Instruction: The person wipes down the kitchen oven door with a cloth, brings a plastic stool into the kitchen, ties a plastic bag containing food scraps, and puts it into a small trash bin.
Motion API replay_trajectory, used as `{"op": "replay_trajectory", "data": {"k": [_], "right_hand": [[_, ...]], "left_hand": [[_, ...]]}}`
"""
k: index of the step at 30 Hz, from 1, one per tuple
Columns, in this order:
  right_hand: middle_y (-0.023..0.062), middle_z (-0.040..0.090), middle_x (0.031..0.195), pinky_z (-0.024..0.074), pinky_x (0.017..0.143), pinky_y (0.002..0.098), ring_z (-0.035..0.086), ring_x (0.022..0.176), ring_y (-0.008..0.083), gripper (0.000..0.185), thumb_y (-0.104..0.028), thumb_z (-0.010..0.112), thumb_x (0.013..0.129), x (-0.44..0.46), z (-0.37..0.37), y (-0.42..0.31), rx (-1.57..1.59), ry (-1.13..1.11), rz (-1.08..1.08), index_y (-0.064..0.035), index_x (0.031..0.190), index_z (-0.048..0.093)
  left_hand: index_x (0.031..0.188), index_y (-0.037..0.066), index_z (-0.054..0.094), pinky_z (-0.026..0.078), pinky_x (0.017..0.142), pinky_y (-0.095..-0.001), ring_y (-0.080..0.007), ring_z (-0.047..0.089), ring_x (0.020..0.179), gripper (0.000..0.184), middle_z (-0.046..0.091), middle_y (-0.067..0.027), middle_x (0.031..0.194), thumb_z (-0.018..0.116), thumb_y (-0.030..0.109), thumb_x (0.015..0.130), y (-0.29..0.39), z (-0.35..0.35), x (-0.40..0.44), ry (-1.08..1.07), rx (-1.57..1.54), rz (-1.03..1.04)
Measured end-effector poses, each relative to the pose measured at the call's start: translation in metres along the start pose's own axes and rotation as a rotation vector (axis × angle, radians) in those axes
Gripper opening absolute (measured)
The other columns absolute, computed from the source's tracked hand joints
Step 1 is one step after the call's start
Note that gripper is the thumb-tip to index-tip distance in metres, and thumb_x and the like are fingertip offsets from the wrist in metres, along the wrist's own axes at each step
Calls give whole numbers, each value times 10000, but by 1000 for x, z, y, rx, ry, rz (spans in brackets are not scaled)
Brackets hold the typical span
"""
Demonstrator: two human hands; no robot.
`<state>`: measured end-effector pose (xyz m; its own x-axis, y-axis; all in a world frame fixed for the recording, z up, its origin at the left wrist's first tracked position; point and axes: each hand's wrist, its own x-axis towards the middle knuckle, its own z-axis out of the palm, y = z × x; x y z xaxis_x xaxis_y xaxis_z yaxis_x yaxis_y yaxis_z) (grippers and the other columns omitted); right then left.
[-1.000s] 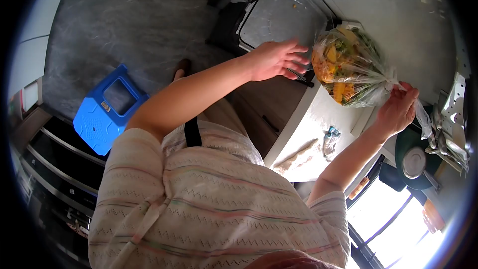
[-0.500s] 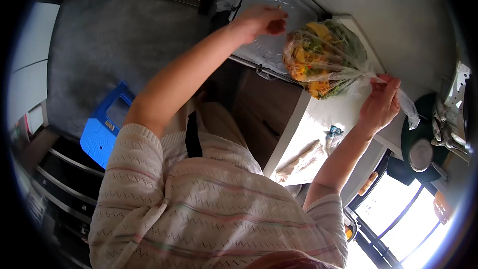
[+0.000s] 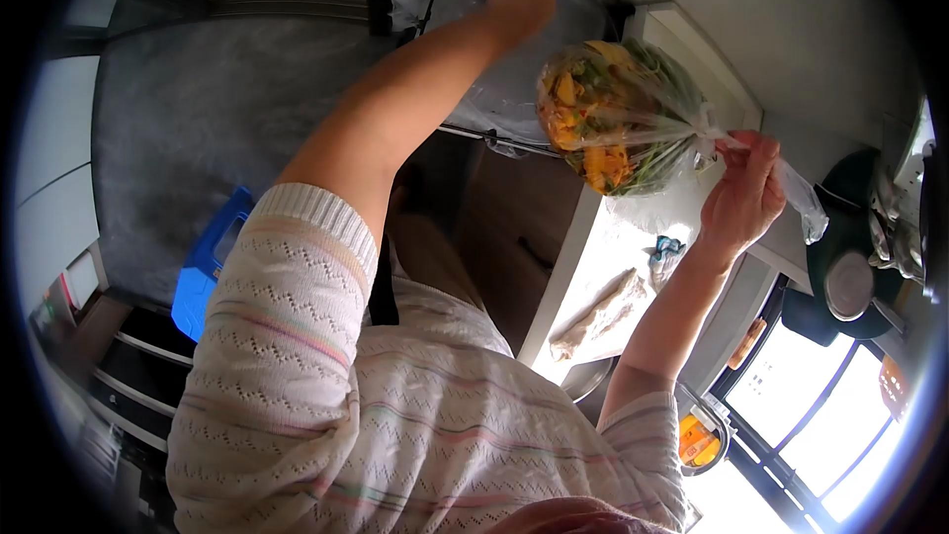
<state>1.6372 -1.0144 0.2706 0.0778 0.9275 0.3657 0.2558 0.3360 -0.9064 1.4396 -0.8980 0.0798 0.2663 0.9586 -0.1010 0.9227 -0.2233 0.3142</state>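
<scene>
My right hand (image 3: 743, 193) is closed round the gathered neck of a clear plastic bag (image 3: 623, 124), whose loose end sticks out beyond my fingers. Orange and yellow pieces and green stalks, which look like food scraps, fill the bag. It sits at the far end of the white counter. My left hand (image 3: 521, 12) is above a grey surface covered with clear plastic (image 3: 509, 89), apart from the bag. It looks curled into a fist but is blurred, and its fingers are mostly hidden. Whether it holds anything small does not show.
The white counter (image 3: 563, 302) carries a clear plastic packet (image 3: 598, 316) and a small blue-and-clear wrapper (image 3: 667, 249). Utensils (image 3: 895, 227) and a dark green board (image 3: 825, 262) hang at the right, near a bright window (image 3: 796, 405). A blue plastic item (image 3: 203, 272) is at left.
My left hand has moved up and away from the bag. My right hand keeps its grip on the bag's neck, and the bag has shifted slightly left in view.
</scene>
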Motion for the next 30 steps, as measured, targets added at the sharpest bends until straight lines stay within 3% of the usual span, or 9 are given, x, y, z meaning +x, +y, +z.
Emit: {"op": "replay_trajectory", "data": {"k": [7, 13, 16, 19, 21, 23, 25, 28, 30], "right_hand": [[76, 600, 680, 493, 592, 271, 592, 601, 150, 318, -250, 510, 901, 5, 11, 8, -11, -5, 13, 23, 767, 603], [78, 601, 664, 510, 565, 272, 601, 580, 154, 334, -259, 513, 897, 10, 17, 13, -7, -15, 20, 31, 761, 604], [80, 604, 669, 516, 565, 278, 604, 581, 156, 332, -258, 515, 896, 10, 20, 16, 8, -32, 41, 32, 762, 608], [81, 609, 669, 519, 563, 279, 610, 587, 159, 327, -255, 517, 895, 6, 30, 18, 7, -61, 75, 29, 764, 613], [83, 613, 668, 519, 561, 277, 613, 592, 161, 324, -254, 518, 895, 3, 42, 21, -6, -94, 101, 27, 768, 616], [87, 615, 668, 517, 555, 271, 616, 596, 163, 312, -246, 520, 894, 1, 52, 28, 15, -137, 119, 30, 782, 613], [88, 613, 665, 515, 554, 269, 615, 595, 163, 306, -239, 523, 893, -3, 62, 35, 60, -170, 170, 36, 790, 610], [77, 611, 663, 497, 550, 252, 604, 592, 144, 288, -221, 529, 892, -8, 79, 43, 84, -181, 222, 37, 791, 608], [69, 621, 664, 476, 548, 233, 599, 602, 121, 294, -228, 536, 889, -9, 87, 49, 46, -201, 235, 29, 770, 615]], "left_hand": [[858, 36, 656, 522, 683, -388, -273, 628, 871, 143, 633, -158, 931, 541, 63, 779, 4, 3, 6, 25, -101, -56], [841, 29, 654, 523, 682, -380, -267, 631, 858, 155, 635, -151, 930, 511, 57, 787, -1, -2, -4, 49, -46, 89], [843, 25, 652, 523, 632, -335, -211, 649, 775, 136, 652, -125, 841, 533, 60, 788, -20, 8, 3, 192, -61, 167], [854, 29, 642, 494, 546, -280, -143, 629, 636, 128, 644, -49, 716, 618, 129, 778, -28, -44, -32, 242, -717, -102], [790, 7, 604, 478, 604, -284, -192, 622, 678, 114, 632, -107, 737, 613, 119, 770, -16, -108, -82, 207, -921, -222], [844, 19, 637, 461, 507, -209, -67, 576, 553, 96, 618, -9, 665, 624, 87, 777, -10, -101, -103, 327, -1081, 20], [836, 16, 634, 446, 511, -185, -45, 557, 571, 67, 614, 5, 675, 613, 54, 785, 11, -98, -124, 285, -1289, 113], [828, 29, 626, 447, 521, -201, -47, 553, 576, 76, 618, -14, 682, 635, 42, 754, 41, -82, -133, 429, -1061, 339], [764, 52, 607, 461, 532, -259, -157, 579, 579, 68, 605, -50, 693, 642, 35, 708, 50, -67, -129, 553, -878, 411]]}}
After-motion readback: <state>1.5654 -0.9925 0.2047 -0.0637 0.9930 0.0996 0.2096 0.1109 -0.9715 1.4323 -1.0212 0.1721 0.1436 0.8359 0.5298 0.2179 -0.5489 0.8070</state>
